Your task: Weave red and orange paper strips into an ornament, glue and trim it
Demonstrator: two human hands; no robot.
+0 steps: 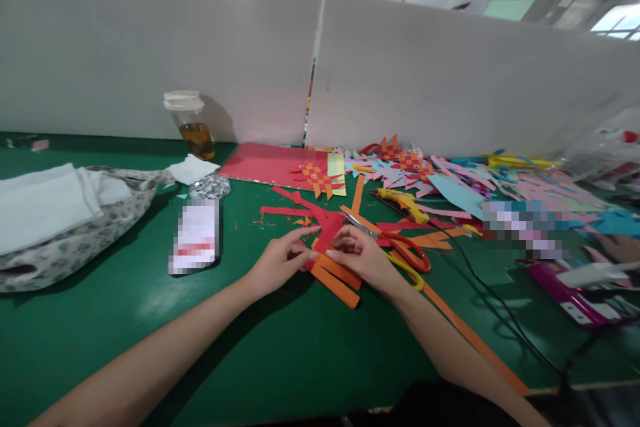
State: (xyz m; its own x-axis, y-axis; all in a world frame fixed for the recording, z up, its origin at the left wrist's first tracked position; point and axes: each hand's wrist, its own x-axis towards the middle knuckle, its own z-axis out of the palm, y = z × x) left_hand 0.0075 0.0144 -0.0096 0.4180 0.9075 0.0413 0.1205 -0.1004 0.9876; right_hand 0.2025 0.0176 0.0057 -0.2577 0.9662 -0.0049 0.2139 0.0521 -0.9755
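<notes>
Red and orange paper strips (336, 283), crossed over one another, are held between both hands above the green table. My left hand (283, 257) pinches their left side with thumb and fingers. On the right, my right hand (364, 255) has its thumb and fingertips closed on the same strips. Two orange ends stick out toward me, and red ends spread away behind. Close beyond my right hand lie scissors (413, 250) with orange and yellow handles. A woven red and orange paper fish (320, 179) rests farther back.
A yellow glue gun (403, 203) with a black cord lies right of the hands. Behind are a red sheet (260, 163), a lidded cup (193, 127) and a white partition (200, 47). A purple power strip (565, 293) is at right, patterned cloth (100, 240) at left. Another person's hand (617, 248) shows far right.
</notes>
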